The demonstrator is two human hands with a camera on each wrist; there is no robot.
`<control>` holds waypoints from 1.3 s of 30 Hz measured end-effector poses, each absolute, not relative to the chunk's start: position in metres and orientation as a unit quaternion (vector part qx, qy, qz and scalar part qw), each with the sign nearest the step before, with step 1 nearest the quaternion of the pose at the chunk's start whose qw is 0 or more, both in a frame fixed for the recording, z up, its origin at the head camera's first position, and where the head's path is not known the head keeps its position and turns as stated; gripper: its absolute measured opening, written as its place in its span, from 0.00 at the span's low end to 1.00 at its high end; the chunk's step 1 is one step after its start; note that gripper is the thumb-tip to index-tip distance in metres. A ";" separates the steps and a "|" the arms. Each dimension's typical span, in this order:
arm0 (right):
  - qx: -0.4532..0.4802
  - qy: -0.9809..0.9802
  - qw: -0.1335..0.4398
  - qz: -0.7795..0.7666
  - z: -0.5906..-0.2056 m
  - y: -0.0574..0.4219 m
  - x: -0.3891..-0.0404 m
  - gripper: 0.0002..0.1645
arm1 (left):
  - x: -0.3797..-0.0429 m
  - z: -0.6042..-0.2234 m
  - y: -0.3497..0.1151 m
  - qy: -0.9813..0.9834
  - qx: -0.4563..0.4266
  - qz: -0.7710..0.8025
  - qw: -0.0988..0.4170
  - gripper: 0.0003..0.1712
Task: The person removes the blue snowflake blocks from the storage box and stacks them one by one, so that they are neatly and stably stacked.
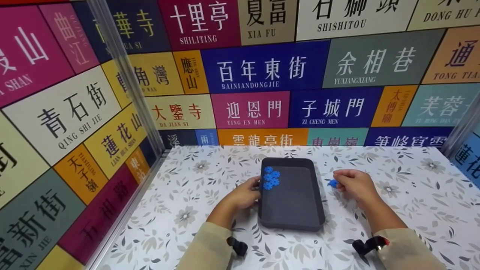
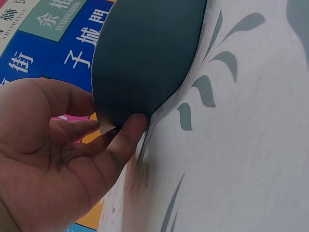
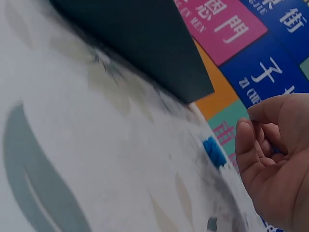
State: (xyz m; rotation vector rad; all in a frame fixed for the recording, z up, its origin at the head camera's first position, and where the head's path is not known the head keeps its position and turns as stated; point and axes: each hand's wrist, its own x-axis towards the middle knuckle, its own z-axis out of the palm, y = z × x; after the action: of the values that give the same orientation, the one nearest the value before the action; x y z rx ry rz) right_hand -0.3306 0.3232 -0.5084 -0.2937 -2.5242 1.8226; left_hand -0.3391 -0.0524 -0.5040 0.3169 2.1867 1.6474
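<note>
A dark grey rectangular tray (image 1: 292, 202) lies on the table, with several flat blue flower-shaped pieces (image 1: 271, 174) clustered at its upper left inside. My left hand (image 1: 244, 195) holds the tray's left side; in the left wrist view its thumb and fingers pinch the tray wall (image 2: 145, 53) near a corner. To the right of the tray, my right hand (image 1: 354, 183) hovers just above the table by a blue piece (image 1: 333, 183), which it partly covers. The right wrist view shows this blue piece (image 3: 214, 152) on the table, apart from the loosely curled fingers, which hold nothing visible.
The table (image 1: 187, 180) has a white cover printed with grey leaves and flowers. Behind it and at the left stand walls (image 1: 262, 67) of coloured street-name signs. A clear corner post (image 1: 131, 75) rises at the left. Both wrists carry small black devices (image 1: 369, 245).
</note>
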 end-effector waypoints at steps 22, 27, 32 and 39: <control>-0.013 -0.756 0.011 0.654 -0.454 0.239 -0.333 0.16 | -0.338 -0.502 -0.053 0.801 0.111 0.561 0.178 0.44; -0.014 -0.746 -0.012 0.665 -0.452 0.223 -0.348 0.13 | -0.339 -0.503 -0.053 0.795 0.102 0.569 0.183 0.43; -0.030 -0.728 -0.042 0.684 -0.457 0.210 -0.369 0.11 | -0.339 -0.503 -0.053 0.792 0.100 0.573 0.185 0.44; -0.055 -0.703 -0.077 0.705 -0.464 0.194 -0.395 0.13 | -0.338 -0.503 -0.051 0.785 0.101 0.581 0.188 0.44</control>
State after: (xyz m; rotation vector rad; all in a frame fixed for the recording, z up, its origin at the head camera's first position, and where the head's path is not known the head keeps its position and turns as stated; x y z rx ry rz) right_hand -0.3954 0.1944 -0.4641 -0.1820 -2.3252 2.3294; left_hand -0.3379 -0.0513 -0.5027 0.2848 2.2096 1.6352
